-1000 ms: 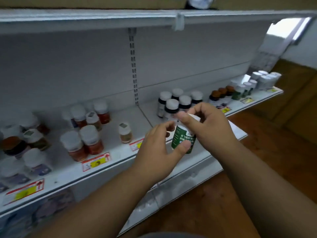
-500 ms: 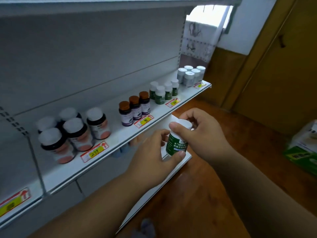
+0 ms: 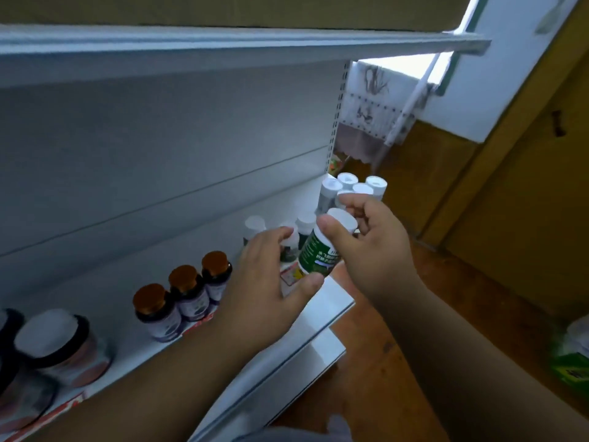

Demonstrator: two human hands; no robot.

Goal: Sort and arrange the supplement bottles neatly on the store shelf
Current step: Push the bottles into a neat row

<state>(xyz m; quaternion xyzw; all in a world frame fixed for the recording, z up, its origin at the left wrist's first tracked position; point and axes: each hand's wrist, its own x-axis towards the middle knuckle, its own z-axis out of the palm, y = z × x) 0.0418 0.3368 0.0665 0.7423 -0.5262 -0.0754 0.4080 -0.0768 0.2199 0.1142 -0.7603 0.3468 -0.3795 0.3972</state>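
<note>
A green-labelled bottle with a white cap (image 3: pixel 318 253) is tilted in the air just in front of the white shelf (image 3: pixel 325 301). My right hand (image 3: pixel 373 250) grips it near the cap, thumb across the neck. My left hand (image 3: pixel 267 279) supports it from below, with the thumb under its base and the fingers spread toward the shelf. Behind the hands stand more green bottles with white caps (image 3: pixel 304 228), partly hidden. Three brown-capped bottles (image 3: pixel 185 291) line the shelf's front to the left. White bottles (image 3: pixel 350 189) cluster at the shelf's far right end.
Wide white-capped jars (image 3: pixel 54 349) stand at the lower left of the shelf. Another shelf board (image 3: pixel 223 46) runs overhead. A lower shelf (image 3: pixel 322 349) juts out beneath. To the right are wooden floor, a brown door and a green-and-white package (image 3: pixel 573 355).
The view has swung right along the shelf. Both hands have carried the green bottle right and up, close to the other green bottles.
</note>
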